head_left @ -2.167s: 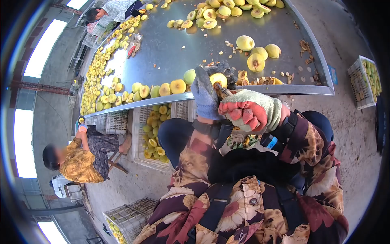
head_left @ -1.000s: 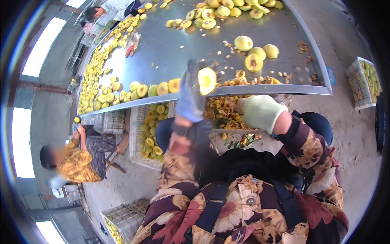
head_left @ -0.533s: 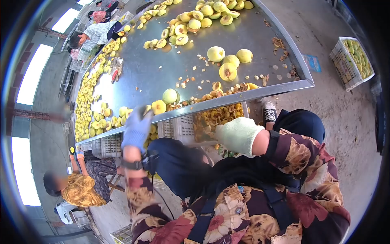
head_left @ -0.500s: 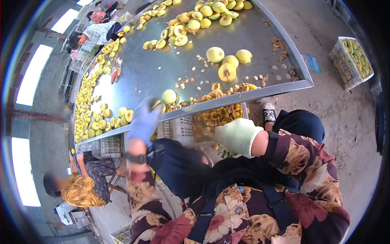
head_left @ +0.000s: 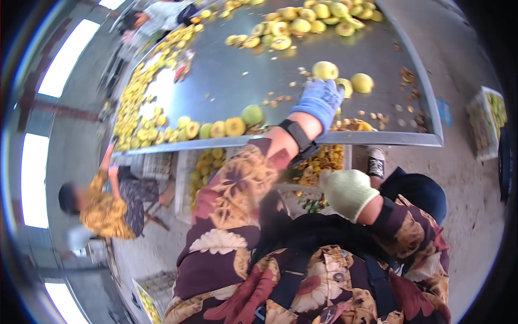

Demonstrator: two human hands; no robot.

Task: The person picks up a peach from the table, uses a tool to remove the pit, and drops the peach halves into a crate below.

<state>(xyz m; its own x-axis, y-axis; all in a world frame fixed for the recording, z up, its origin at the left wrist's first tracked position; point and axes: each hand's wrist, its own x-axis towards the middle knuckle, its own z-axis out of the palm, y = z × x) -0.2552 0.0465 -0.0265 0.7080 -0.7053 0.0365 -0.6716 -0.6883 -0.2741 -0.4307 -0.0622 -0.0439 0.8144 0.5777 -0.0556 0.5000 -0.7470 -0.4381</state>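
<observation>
My left hand (head_left: 318,105), in a blue knitted glove, reaches over the metal table with its fingers curved down onto a peach mostly hidden beneath it. Beside its fingertips sit several whole yellow peaches (head_left: 325,70). My right hand (head_left: 349,194), in a pale green glove, is closed in front of my lap; whatever its fingers hold is hidden. Along the near rim lie cut peach halves (head_left: 234,126) and a greener peach (head_left: 252,115). Loose pits and brown scraps (head_left: 359,125) are scattered near my left wrist.
The metal table (head_left: 243,75) has a raised rim. Many cut peaches (head_left: 135,102) line its left side, with another pile (head_left: 302,24) farther back. Crates of fruit (head_left: 208,167) stand underneath. Another crate (head_left: 488,121) is on the floor at right. A co-worker (head_left: 108,202) sits at left.
My left hand has moved right and farther over the table, onto the whole peaches. The peach half it held is out of it; halves now lie by the near rim. The view has shifted.
</observation>
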